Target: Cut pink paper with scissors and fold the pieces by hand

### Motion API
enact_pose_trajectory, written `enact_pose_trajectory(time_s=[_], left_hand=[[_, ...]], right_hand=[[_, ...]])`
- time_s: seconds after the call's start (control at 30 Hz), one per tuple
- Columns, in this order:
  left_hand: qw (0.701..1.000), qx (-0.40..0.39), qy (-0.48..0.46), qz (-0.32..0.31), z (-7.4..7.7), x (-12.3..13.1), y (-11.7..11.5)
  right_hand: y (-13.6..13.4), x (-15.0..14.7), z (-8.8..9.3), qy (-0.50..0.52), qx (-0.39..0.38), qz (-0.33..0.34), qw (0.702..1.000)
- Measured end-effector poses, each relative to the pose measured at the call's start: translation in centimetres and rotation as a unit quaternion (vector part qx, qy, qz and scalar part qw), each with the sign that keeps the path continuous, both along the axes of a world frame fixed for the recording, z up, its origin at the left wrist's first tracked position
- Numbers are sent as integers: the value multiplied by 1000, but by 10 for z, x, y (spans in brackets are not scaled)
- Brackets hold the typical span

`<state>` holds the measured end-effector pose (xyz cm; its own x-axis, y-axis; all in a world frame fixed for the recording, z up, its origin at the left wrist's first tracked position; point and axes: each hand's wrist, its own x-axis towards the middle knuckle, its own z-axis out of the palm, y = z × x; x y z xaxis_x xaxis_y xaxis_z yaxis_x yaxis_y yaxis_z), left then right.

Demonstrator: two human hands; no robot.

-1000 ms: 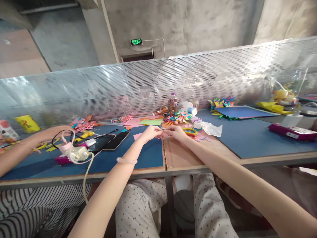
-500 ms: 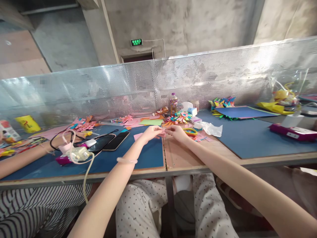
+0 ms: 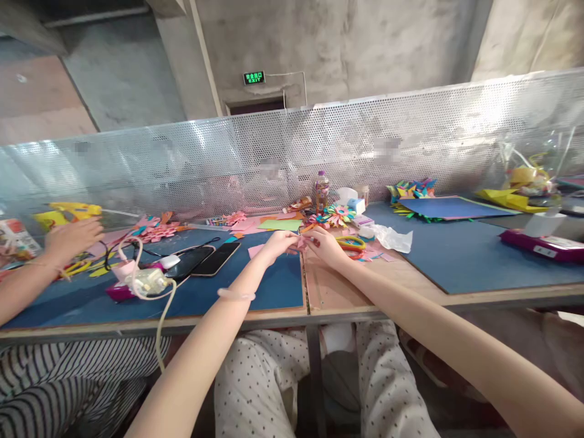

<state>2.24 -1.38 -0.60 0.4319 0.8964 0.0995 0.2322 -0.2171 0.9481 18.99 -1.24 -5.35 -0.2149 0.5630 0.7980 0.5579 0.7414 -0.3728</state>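
Note:
My left hand point(image 3: 279, 246) and my right hand point(image 3: 323, 244) meet over the seam between the blue mat and the bare wood. Pinched between their fingertips is a small piece of pink paper point(image 3: 302, 243); its exact shape is mostly covered by the fingers. Scissors with yellow and orange handles point(image 3: 352, 244) lie just right of my right hand, among pink paper scraps point(image 3: 371, 251). Behind the hands are a green paper sheet point(image 3: 280, 224) and a many-coloured paper flower point(image 3: 340, 216).
A co-worker's hand point(image 3: 75, 240) at left holds a yellow glue gun point(image 3: 77, 210). Plugs and cables point(image 3: 148, 281) and a black phone point(image 3: 215, 259) lie left of me. A drink bottle point(image 3: 321, 191) stands behind, crumpled white plastic point(image 3: 392, 237) to the right, and a perforated metal screen point(image 3: 356, 152) along the back.
The co-worker's hand has risen from behind the cables and moved left, now with the glue gun raised. My hands stay nearly in place, still pinching the pink paper.

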Motion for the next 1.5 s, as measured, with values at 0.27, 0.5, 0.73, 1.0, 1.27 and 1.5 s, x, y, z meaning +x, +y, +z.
enact_pose_trajectory(time_s=[0.27, 0.5, 0.73, 1.0, 1.27, 1.5], left_hand=[[1000, 1, -24, 0, -2, -2, 4], [1000, 2, -28, -10, -3, -2, 4], [999, 16, -34, -15, -3, -2, 4], [998, 25, -47, -16, -5, -3, 7], [998, 25, -57, -13, -5, -2, 8], [998, 21, -62, -10, -3, -2, 6]], right_hand=[[-6, -1, 1, -78, 73, -70, 992], [-12, -3, 6, -65, 103, -81, 989], [-10, -2, 7, -65, 109, -80, 989], [-12, -2, 7, -59, 110, -59, 990], [-12, -2, 7, -69, 111, -48, 990], [-12, -3, 7, -109, 125, -48, 985]])
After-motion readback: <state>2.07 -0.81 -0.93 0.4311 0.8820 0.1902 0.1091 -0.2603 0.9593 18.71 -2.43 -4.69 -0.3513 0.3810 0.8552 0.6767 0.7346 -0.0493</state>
